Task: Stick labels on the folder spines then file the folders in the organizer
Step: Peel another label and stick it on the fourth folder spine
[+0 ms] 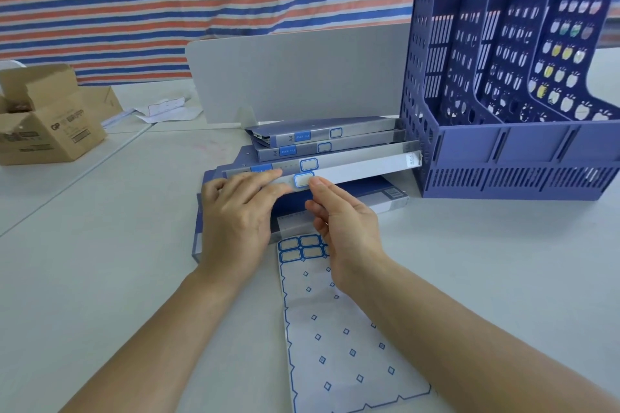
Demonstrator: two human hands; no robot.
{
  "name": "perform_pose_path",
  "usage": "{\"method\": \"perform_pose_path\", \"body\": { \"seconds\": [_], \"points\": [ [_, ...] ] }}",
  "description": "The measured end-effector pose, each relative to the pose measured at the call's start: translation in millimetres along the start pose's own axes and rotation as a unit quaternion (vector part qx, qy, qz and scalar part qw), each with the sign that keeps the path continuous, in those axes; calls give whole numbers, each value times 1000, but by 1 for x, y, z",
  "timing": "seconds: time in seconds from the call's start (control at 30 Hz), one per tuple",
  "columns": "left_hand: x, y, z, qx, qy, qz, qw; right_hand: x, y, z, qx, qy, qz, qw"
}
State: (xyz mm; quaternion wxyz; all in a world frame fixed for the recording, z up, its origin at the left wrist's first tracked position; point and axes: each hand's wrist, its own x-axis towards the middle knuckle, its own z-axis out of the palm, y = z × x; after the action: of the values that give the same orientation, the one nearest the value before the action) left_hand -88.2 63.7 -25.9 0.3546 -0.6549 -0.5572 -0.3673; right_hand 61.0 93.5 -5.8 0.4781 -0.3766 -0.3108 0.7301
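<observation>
A grey-and-blue folder [362, 169] stands on its edge in front of me, spine up. A blue-bordered label [303, 180] sits on that spine. My left hand [240, 221] steadies the spine from the left, fingers flat on it. My right hand [345, 225] touches the label's right edge with its fingertips. Behind lie three folders [322, 144] with labelled spines. Another folder [385, 198] lies flat under my hands. A label sheet [339, 345], with a few labels left at its top, lies on the table below my wrists. The blue organizer [510, 84] stands at the right, its slots showing no folders.
An open cardboard box [50, 117] sits at the far left. Used label backing papers [164, 109] lie beside it. A grey divider panel [295, 77] stands upright behind the folders. A striped tarp hangs in the background.
</observation>
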Motion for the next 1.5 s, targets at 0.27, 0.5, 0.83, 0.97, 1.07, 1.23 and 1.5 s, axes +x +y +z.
{"method": "perform_pose_path", "body": {
  "seconds": [0.27, 0.5, 0.83, 0.97, 1.07, 1.23, 1.5],
  "points": [
    [-1, -1, 1, 1, -5, 1, 1000, -2, 3, 1, -18, 18, -21, 999],
    [-1, -1, 3, 3, 9, 8, 1000, -3, 4, 1, -23, 19, -29, 999],
    [0, 0, 1, 16, -29, 23, 999, -2, 5, 0, -29, 17, -38, 999],
    [-1, 1, 1, 22, -28, 22, 999, -1, 6, 0, -38, 16, -46, 998],
    [-1, 0, 1, 22, -28, 23, 999, 1, 7, -2, -49, 15, -55, 997],
    [-2, -1, 2, 25, -32, 22, 999, 3, 8, -4, -69, 15, -67, 995],
    [-1, 2, 1, 24, -37, 27, 999, 6, 9, -6, -77, 41, -90, 992]
  ]
}}
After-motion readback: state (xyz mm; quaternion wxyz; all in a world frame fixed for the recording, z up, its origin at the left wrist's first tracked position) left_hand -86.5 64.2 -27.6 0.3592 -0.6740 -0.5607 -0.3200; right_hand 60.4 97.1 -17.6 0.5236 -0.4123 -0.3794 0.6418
